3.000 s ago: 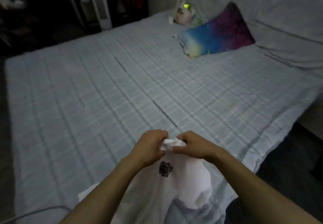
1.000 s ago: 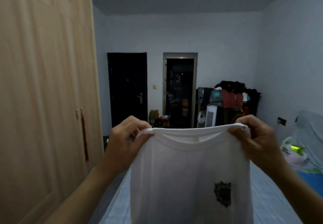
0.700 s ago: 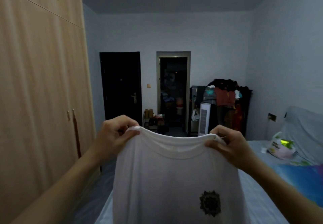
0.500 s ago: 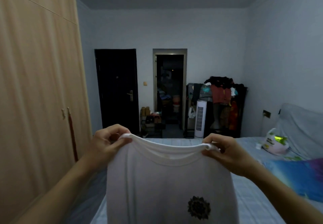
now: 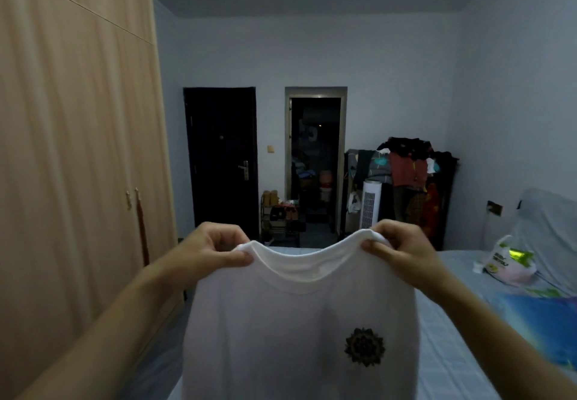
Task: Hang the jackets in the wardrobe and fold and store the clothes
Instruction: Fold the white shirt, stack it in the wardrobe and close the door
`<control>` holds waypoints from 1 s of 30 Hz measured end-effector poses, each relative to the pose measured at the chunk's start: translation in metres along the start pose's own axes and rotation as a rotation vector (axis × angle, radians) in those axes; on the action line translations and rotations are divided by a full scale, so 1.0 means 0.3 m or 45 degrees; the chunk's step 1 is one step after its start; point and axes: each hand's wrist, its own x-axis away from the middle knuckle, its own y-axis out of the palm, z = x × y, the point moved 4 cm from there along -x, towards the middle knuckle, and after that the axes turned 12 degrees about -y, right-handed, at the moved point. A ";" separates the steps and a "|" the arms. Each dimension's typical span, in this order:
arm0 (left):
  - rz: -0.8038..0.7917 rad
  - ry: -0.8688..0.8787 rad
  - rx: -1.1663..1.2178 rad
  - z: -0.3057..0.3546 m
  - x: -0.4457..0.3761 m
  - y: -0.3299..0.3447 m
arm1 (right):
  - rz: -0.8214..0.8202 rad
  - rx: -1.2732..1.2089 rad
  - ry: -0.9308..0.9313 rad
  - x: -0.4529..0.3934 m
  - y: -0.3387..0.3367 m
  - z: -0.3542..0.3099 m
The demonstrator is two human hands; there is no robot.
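Both hands held one white shirt [image 5: 299, 331] up at chest height, over the near end of the bed [image 5: 443, 337]. The left hand [image 5: 212, 252] pinched the left shoulder seam, fingers curled over the cloth and thumb beneath; the right hand [image 5: 402, 251] had the same curled pinch on the right shoulder. The collar sagged in a shallow curve between them, and the body hung straight down with a dark round emblem [image 5: 364, 347] low on the right.

Judging by the pose, the step in hand was squaring the shirt before a fold. To do it well, the hands should draw a little farther apart until the collar line went taut, keep both shoulders level, then lower the shirt flat onto the bed so the hem landed without bunching. The sleeves were not clearly visible, so they might have needed tucking first.

From the left, the wardrobe [image 5: 75, 149] filled that side, its pale doors closed. Beyond it stood a dark door [image 5: 223, 162], then an open doorway [image 5: 315, 162] into a dim room. A white fan [image 5: 370, 204] stood beside a rack [image 5: 406, 165] heaped with clothes. The bed ran along the right, its checked sheet bare near the shirt, with a plastic bag [image 5: 502, 262] and a blue pillow [image 5: 543, 324] farther right.
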 end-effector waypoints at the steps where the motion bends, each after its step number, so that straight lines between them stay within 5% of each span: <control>1: 0.065 -0.105 -0.018 -0.037 -0.054 0.010 | 0.025 0.070 0.083 -0.028 0.029 0.037; 5: 0.561 -0.503 0.023 -0.180 -0.221 0.045 | 0.161 0.217 0.519 -0.083 0.158 0.170; 9: 0.763 -0.441 0.078 -0.178 -0.190 0.158 | 0.271 0.065 0.576 -0.028 0.290 0.161; 23: 0.469 -0.301 0.389 -0.146 -0.015 0.360 | 0.076 -0.325 0.383 0.116 0.467 -0.040; 28: 0.221 -0.339 0.352 -0.174 0.021 0.362 | 0.047 -0.168 0.317 0.147 0.474 -0.022; 30: 0.300 -0.293 0.178 -0.212 0.030 0.336 | 0.017 -0.105 0.301 0.155 0.474 -0.010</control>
